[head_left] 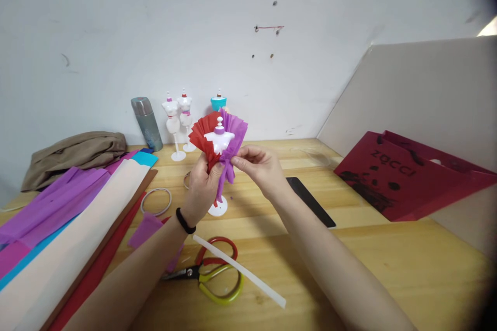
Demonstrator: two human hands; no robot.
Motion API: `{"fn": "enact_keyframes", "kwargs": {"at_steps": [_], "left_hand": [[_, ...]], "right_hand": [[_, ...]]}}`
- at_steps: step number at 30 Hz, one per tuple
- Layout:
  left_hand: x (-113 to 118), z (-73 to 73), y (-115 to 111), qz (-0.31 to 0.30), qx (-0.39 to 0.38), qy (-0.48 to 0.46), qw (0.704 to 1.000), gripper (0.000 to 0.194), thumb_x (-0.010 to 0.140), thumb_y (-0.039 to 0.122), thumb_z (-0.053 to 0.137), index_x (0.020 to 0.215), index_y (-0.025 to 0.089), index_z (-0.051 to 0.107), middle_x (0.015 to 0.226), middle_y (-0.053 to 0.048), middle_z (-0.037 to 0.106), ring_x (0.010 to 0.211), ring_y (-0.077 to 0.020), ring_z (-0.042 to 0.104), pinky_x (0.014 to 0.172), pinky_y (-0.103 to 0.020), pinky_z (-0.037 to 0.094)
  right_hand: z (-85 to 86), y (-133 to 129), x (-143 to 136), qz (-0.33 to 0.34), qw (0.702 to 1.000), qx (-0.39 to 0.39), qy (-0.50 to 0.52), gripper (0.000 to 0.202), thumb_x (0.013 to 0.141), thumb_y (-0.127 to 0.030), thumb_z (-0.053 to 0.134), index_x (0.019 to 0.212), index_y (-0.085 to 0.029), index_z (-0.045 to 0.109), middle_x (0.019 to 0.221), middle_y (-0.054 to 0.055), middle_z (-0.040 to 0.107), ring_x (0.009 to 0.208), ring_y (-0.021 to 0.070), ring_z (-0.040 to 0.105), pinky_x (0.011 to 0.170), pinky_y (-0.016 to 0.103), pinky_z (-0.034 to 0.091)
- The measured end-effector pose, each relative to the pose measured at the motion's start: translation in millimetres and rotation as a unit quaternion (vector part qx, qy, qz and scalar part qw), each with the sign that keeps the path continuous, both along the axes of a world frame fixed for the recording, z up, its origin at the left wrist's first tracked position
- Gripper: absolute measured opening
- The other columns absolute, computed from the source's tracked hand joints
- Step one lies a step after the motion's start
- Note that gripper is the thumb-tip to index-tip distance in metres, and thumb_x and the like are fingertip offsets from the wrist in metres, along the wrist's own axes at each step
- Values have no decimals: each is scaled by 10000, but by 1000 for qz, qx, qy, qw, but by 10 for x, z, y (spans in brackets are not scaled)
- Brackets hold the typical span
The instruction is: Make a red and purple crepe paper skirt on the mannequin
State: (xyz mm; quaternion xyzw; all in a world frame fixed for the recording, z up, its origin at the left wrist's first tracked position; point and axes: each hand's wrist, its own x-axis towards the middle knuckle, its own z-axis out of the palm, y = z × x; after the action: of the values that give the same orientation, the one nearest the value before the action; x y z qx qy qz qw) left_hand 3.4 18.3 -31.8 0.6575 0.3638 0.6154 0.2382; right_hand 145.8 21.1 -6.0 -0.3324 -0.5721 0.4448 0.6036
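A small white dress-form mannequin [219, 140] stands upright in front of me on a round base. Pleated red crepe paper [202, 132] fans out at its left side and purple crepe paper [235, 132] at its right, both gathered at the waist. My left hand [202, 184] is closed round the gathered waist, thumb at the front; what its fingers press behind is hidden. With thumb and forefinger, my right hand [258, 166] pinches the purple paper's gathered edge. Below my hands lie scissors [202, 272] with red and yellow handles, partly under a white paper strip [248, 276].
Layered paper sheets [73, 238] cover the left side, near a bracelet-like ring [156, 201] and purple scraps [145, 230]. More mannequins [173, 124], a flask [146, 123] and a brown cloth [77, 152] sit behind. Rightward are a black phone-like slab [310, 201] and a red bag [404, 181].
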Motion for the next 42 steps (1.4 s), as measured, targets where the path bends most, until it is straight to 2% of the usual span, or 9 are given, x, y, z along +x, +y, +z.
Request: {"fn": "enact_keyframes", "kwargs": {"at_steps": [5,11,18,22,25,30,33,38,42], "left_hand": [[5,-5,6,5,14,2,1000,160,881,277,533,1000,180,577,881,-32,690,782,-160,626,716,-277,494],[13,-6,9,-9,10,-9,1000,186,887,277,532,1043,184,570,930,-41,700,825,-170,641,740,-288,505],[19,-14,3,-11,4,-13,1000,212,888,298,537,1062,182,572,962,-51,701,862,-179,645,763,-299,505],[22,-20,-4,-5,8,-7,1000,162,883,288,534,1000,184,578,864,-35,690,766,-165,629,698,-288,499],[25,-24,-13,-8,17,-2,1000,124,881,284,533,953,192,574,793,-15,670,700,-149,610,653,-271,490],[26,-15,-19,-27,15,-1,1000,105,883,276,531,940,196,569,742,2,653,629,-133,588,602,-258,479],[29,-10,-12,-39,8,-6,999,105,876,292,548,916,197,565,734,3,653,619,-133,585,597,-260,482],[45,2,-16,-70,8,-21,997,115,868,303,560,909,197,571,888,-44,697,776,-168,647,715,-296,527],[52,18,-30,-68,-7,-24,997,121,870,317,550,903,202,569,851,-32,691,740,-161,640,691,-289,527]], "right_hand": [[7,-26,-20,-39,999,26,-19,157,629,-283,771,643,-172,660,597,-10,631,537,108,534,534,259,423],[18,-19,14,45,999,-6,6,190,624,-301,786,684,-177,655,636,-13,637,579,118,570,578,274,465],[8,-24,-7,33,999,0,2,219,636,-304,790,674,-179,614,622,-23,610,557,107,550,546,257,442],[15,-11,-1,23,1000,10,10,251,618,-296,812,657,-181,592,609,-37,589,549,92,516,545,245,424],[12,17,22,39,999,-1,5,283,569,-291,845,714,-179,630,620,-43,586,559,88,503,538,236,405],[14,30,34,60,998,-18,15,270,561,-315,841,712,-181,662,616,-31,614,565,99,527,542,248,431],[32,24,30,59,998,-14,26,269,524,-298,847,695,-188,669,597,-36,621,524,89,506,507,240,427],[59,10,46,43,999,-15,25,217,516,-266,827,600,-192,642,533,-50,589,485,83,484,497,241,437],[87,-49,32,10,1000,-10,-3,164,562,-248,783,558,-187,630,518,-37,583,477,90,481,490,250,430]]}}
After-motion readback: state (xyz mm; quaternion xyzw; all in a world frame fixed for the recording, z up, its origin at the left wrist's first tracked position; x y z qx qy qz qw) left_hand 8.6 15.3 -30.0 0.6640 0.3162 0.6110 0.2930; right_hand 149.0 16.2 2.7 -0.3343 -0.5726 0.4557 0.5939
